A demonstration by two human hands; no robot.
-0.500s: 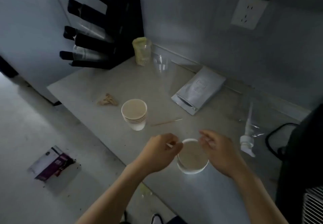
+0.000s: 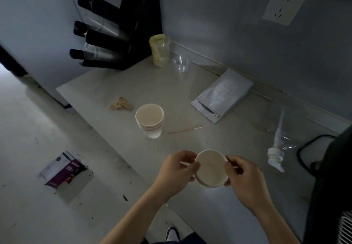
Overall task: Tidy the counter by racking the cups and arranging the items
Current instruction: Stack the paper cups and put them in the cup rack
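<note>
A white paper cup point(image 2: 210, 169) sits low over the counter's near edge, gripped on both sides. My left hand point(image 2: 178, 171) pinches its left rim and also holds a thin white stick. My right hand point(image 2: 242, 175) grips its right rim. A stack of several white paper cups point(image 2: 150, 119) stands upright mid-counter. A black cup rack point(image 2: 114, 30) stands at the back left with clear cups lying in its slots. A clear plastic cup point(image 2: 181, 65) stands near the back wall.
A wooden stirrer point(image 2: 184, 130) lies right of the stack. Crumpled brown paper point(image 2: 121, 104), a silver pouch point(image 2: 222, 95), a yellow-filled clear container point(image 2: 159, 50) and a white pump in plastic point(image 2: 276, 148) lie on the counter point(image 2: 106, 83). A booklet point(image 2: 63, 169) is on the floor.
Both hands have closed in on the white paper cup; my right hand, spread beside it before, now grips its right rim.
</note>
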